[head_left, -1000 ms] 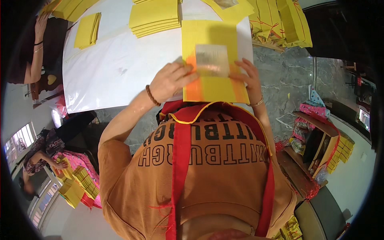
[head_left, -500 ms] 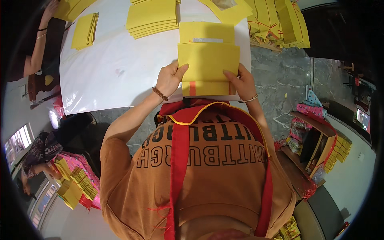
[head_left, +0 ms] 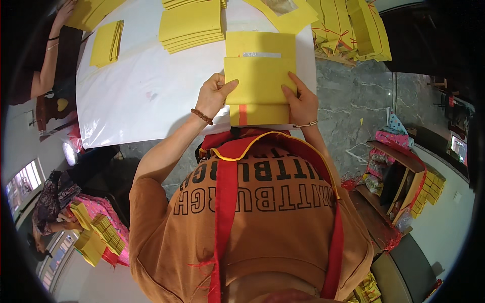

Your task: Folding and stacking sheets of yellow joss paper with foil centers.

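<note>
White-veined grey flooring (head_left: 343, 96) lies right of centre, a pale wall (head_left: 444, 227) lower right, a bright window (head_left: 25, 181) far left.

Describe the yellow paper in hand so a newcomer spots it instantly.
On the white table, go to the near right corner. The yellow paper is there, between the left hand and right hand. Unlike the stack farther back, it shows a silver strip above its middle and an orange stripe below.

Bright middle, soft shadows, black curved rim
</note>
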{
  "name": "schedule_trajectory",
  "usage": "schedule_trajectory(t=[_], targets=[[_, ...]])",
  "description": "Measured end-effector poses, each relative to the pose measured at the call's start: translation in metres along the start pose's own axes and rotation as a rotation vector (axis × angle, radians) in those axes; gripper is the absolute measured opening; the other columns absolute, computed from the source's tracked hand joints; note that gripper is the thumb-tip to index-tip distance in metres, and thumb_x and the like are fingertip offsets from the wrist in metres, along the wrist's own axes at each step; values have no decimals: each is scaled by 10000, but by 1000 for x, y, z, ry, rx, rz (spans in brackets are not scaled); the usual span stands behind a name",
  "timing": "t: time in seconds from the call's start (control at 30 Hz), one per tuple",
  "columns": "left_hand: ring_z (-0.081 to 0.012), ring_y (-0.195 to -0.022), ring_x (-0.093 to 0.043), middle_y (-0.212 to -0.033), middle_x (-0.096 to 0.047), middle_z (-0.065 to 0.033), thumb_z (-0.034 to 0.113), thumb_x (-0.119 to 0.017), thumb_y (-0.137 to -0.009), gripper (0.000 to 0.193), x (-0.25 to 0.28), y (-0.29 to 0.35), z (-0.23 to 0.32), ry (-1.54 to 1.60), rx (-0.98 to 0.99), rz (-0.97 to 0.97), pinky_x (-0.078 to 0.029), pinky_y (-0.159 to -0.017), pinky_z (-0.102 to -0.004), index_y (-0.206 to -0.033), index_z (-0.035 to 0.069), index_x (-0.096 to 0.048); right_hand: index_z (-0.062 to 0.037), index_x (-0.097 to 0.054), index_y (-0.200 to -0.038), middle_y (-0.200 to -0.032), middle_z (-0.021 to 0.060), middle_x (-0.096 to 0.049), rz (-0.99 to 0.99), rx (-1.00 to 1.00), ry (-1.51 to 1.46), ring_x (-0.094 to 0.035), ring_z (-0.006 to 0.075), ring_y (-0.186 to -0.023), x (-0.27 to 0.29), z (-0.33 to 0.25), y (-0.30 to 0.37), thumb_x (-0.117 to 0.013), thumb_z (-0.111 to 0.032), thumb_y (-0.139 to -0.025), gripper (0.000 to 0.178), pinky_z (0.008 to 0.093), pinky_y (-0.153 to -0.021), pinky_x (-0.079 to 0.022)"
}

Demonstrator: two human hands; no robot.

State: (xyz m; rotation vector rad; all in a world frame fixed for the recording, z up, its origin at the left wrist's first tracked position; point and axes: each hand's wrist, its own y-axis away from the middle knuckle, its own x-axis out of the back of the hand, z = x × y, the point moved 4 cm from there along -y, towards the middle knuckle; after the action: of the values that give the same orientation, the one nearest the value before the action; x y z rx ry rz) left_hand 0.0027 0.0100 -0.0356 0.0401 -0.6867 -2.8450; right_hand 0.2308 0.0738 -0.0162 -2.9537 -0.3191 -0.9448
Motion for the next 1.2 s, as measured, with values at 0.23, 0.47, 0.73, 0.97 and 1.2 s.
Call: schedule_trajectory(t=[0.23, 0.47, 0.73, 0.97, 1.2], targets=[[-30, -455, -442, -606, -549, 4, 167, -618, -859, 174, -1, 1, 8, -31, -30, 23, -325, -406, -182, -808, 61, -490, -117, -587, -1161, -546, 128, -529, 26, 26, 12, -536, 240, -496, -3, 6, -2, -624, -268, -791, 402, 341, -515, -414], [-210, -772, -558, -902, -588, -97, 218, -669, -788, 330, -6, 25, 65, -719, -681, 352, -423, -679, -341, -1014, 24, -527, -121, -592, -1154, -550, 133, -538, 9, -25, 52, -546, 268, -507, -1, 0, -1, -624, -265, -789, 394, 356, -513, -414], [-332, -1282, -297, -1375, -339, -182, 429, -594, -777, 716, -77, 31, 33, -1130, -942, -293, -234, -1042, -467, -1313, 9, -373, -118, -582, -1161, -616, 139, -576, 12, 30, 88, -578, 281, -565, -2, -2, 1, -612, -264, -797, 393, 355, -546, -442], [-325, -1294, -275, -1383, -335, -161, 395, -589, -790, 696, -76, 27, 27, -1172, -917, -322, -210, -1047, -475, -1327, 18, -356, -141, -515, -1226, -1205, 166, -497, 216, 444, 520, -510, 290, -1061, 0, -59, 8, -557, -275, -828, 423, 479, -879, -361], [-315, -1294, -273, -1363, -347, -171, 157, -489, -786, 476, -53, 13, 28, -397, -542, -393, -168, -1070, -446, -1244, 40, -440, -4, -310, -1340, -1393, 168, -324, -234, 465, 74, -309, 304, -1292, -37, -43, 0, -510, -389, -844, 659, 506, -1048, -165]])
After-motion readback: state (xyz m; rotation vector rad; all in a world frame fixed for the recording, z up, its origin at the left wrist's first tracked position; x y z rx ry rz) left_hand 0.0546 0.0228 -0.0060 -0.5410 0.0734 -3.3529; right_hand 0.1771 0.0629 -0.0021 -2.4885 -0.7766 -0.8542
